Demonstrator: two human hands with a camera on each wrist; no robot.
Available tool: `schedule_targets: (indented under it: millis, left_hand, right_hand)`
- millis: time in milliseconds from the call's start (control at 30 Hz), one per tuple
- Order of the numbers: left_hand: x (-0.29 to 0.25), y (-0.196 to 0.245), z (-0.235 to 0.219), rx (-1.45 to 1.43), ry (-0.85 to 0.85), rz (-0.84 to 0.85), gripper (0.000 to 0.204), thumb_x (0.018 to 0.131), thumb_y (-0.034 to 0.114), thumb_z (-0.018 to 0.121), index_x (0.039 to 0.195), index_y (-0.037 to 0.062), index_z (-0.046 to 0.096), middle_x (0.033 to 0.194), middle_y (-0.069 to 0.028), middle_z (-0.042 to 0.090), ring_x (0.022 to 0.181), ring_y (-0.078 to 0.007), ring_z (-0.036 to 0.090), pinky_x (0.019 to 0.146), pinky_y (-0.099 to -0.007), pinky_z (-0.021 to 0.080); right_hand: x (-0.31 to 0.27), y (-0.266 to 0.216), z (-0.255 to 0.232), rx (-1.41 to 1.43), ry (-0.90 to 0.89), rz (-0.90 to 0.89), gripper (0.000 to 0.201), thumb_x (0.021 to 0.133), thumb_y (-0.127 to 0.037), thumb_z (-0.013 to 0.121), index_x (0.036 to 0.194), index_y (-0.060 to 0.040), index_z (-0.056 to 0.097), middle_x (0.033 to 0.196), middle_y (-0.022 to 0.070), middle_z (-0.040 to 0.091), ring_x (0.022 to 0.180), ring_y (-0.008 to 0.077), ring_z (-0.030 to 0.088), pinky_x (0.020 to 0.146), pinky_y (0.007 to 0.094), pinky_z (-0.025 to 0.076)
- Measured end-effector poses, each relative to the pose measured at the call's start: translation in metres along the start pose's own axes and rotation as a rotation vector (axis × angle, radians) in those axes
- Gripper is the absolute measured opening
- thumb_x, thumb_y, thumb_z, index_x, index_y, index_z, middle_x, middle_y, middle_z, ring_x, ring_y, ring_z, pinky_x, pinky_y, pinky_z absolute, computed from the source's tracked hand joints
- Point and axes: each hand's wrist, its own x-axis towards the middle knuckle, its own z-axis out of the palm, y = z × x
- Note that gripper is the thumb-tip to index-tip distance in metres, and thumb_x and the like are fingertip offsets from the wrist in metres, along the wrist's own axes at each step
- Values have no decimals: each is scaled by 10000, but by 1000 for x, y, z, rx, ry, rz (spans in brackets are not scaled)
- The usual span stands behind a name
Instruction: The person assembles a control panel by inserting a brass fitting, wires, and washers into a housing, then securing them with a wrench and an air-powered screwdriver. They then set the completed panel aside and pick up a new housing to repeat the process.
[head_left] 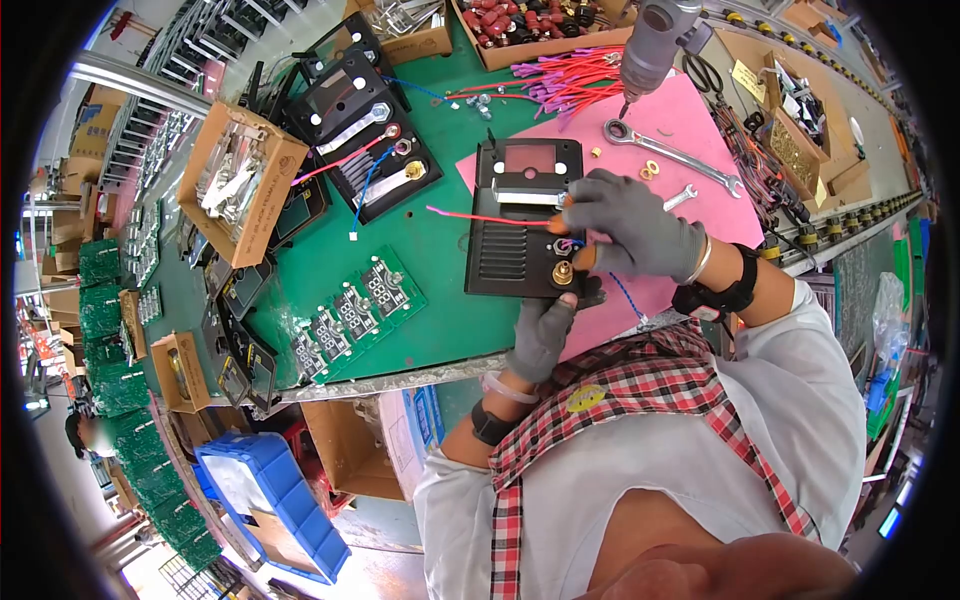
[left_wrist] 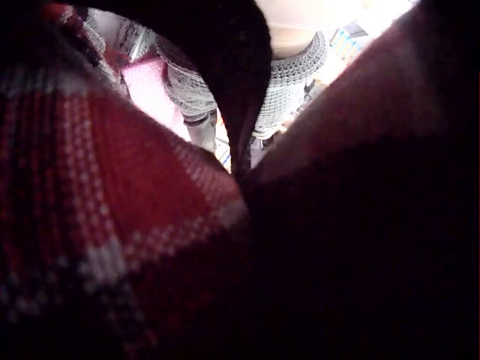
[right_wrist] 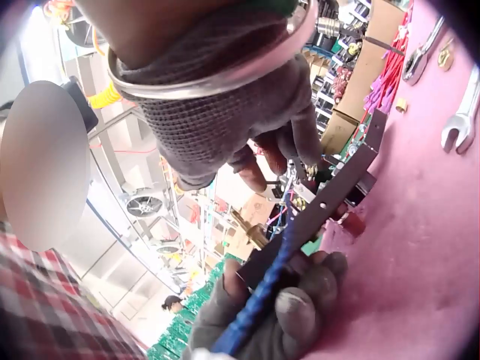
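Note:
A black panel [head_left: 500, 255] with a slotted grille, a metal bar and a brass terminal [head_left: 562, 272] is tilted up off the pink mat in the right wrist view. My gloved left hand [head_left: 543, 338] grips its near edge, thumb above and fingers [right_wrist: 296, 311] curled beneath. Over the panel's right side is my gloved right hand [head_left: 635, 225], its bare fingertips bent down beside the terminals; I cannot tell whether they pinch anything. A red wire [head_left: 480, 215] crosses the panel, and a twisted blue wire [right_wrist: 259, 296] trails from it. Apron cloth [left_wrist: 150, 187] hides most of the left wrist view.
Wrenches [head_left: 675, 158] and brass nuts [head_left: 650, 170] lie on the pink mat [head_left: 700, 120]. A power screwdriver [head_left: 650, 50] hangs above red wires [head_left: 580, 80]. At left are another panel [head_left: 350, 110], circuit boards [head_left: 355, 310] and a cardboard box [head_left: 240, 180] of metal parts.

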Motion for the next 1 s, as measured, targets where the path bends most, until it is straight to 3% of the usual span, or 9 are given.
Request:
schedule_targets:
  millis: [67, 100, 200, 333, 500, 633, 733, 867, 1000]
  left_hand:
    - [0, 4, 0, 17, -5, -18, 411, 896, 215, 464, 1198, -50, 377, 995, -127, 550, 860, -201, 593, 838, -390, 491]
    - [0, 6, 2, 12, 0, -20, 405, 895, 209, 462, 1195, -51, 380, 982, -127, 552, 839, -190, 587, 847, -401, 489]
    - [0, 6, 7, -32, 28, 3, 380, 895, 198, 457, 1179, -48, 396, 918, -111, 564, 772, -148, 560, 840, -400, 490]
    - [0, 5, -3, 92, -34, -7, 380, 900, 214, 457, 1181, -37, 404, 905, -99, 560, 751, -136, 546, 840, -397, 489]
    - [0, 0, -1, 87, -3, 13, 379, 904, 215, 454, 1193, -25, 402, 922, -90, 555, 729, -121, 543, 822, -376, 497]
    - [-1, -4, -9, 127, -29, -2, 384, 904, 216, 456, 1200, -20, 396, 924, -83, 545, 742, -122, 548, 823, -377, 498]
    - [-3, 3, -13, 209, -31, -149, 395, 904, 216, 458, 1211, -22, 387, 942, -88, 533, 793, -155, 561, 854, -406, 483]
    - [-1, -6, -13, 173, -38, -44, 379, 907, 210, 453, 1206, -17, 401, 950, -85, 549, 740, -126, 556, 718, -319, 494]
    - [-2, 4, -14, 231, -38, -130, 371, 913, 213, 443, 1201, -19, 411, 1027, -115, 555, 808, -142, 577, 686, -279, 486]
  right_hand:
    - [-5, -3, 14, -98, 167, -181, 236, 714, -294, 653, 778, -73, 601, 812, 85, 579, 940, 298, 562, 785, 395, 476]
    - [-11, 2, 17, 70, 71, -137, 221, 724, -272, 662, 769, -63, 606, 909, 84, 588, 1037, 323, 516, 822, 391, 464]
    - [-16, 18, 8, 376, 286, -114, 336, 794, -378, 613, 785, -44, 580, 1069, 137, 572, 1093, 373, 476, 900, 446, 414]
    - [-19, 11, 26, 199, 140, -184, 312, 835, -343, 584, 825, -31, 606, 1095, 145, 575, 1135, 383, 451, 931, 450, 391]
    - [-17, 4, 24, 98, 239, -134, 193, 858, -252, 548, 948, -97, 619, 1175, 149, 537, 1163, 396, 420, 939, 481, 375]
    - [-21, 16, 16, 236, 327, -119, 194, 701, -200, 689, 812, -72, 593, 1145, 88, 541, 1170, 356, 432, 925, 428, 424]
    - [-20, 1, 28, -15, 180, -155, 201, 705, -212, 682, 813, -64, 599, 1088, 88, 568, 1145, 354, 458, 913, 421, 436]
    - [-17, 3, 16, 37, 323, -42, 202, 660, -205, 707, 790, -91, 602, 1073, 83, 565, 1158, 350, 449, 908, 409, 444]
    - [-25, 5, 33, 123, 235, -65, 233, 662, -186, 704, 858, -104, 606, 1081, 78, 566, 1116, 333, 474, 878, 404, 458]
